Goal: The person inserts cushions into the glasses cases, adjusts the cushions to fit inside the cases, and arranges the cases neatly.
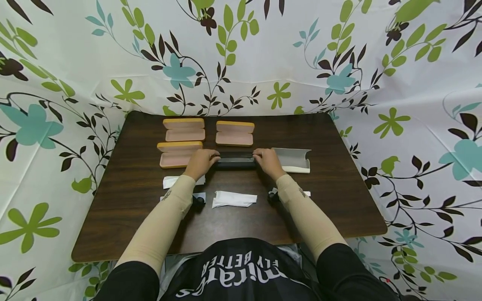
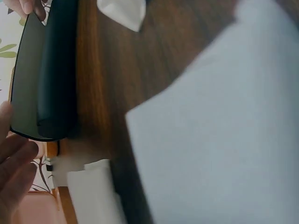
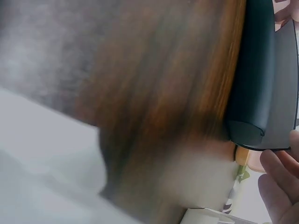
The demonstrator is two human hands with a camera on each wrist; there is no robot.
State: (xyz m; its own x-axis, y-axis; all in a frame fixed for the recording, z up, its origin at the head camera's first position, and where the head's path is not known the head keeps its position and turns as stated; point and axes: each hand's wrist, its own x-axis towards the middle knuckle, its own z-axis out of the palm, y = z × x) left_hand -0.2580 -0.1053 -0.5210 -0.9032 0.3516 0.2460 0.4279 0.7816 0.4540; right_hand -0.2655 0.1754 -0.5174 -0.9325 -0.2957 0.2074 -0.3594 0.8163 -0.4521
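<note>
A dark case (image 1: pixel 237 165) is being held above or on the middle of the desk (image 1: pixel 339 192), nearer the far edge than the near one and about midway between the side edges; whether any weight is being borne by the wood cannot be told. One end is being gripped by the left hand (image 1: pixel 202 162), the other by the right hand (image 1: pixel 268 161). On each, thumb and fingers are being held close together, with a corner of a thin grey panel (image 2: pixel 30 74) apparently being pinched between them.

The case is being judged light and stiff, its smooth shell perhaps a little slippery, the panel the part most easily bent. A firmer hold would probably be offered by the ends of the rounded body.

That rounding, and the body's flat end (image 3: pixel 246 134), are being shown by the wrist views; from the head only a dark bar is being made out. Only from the head are three open orange cases (image 1: pixel 184 128) being seen whole, towards the far edge, with an open white case (image 1: pixel 293 159) beside the right hand. White cloths (image 1: pixel 234 199) are being shown towards the near edge.
</note>
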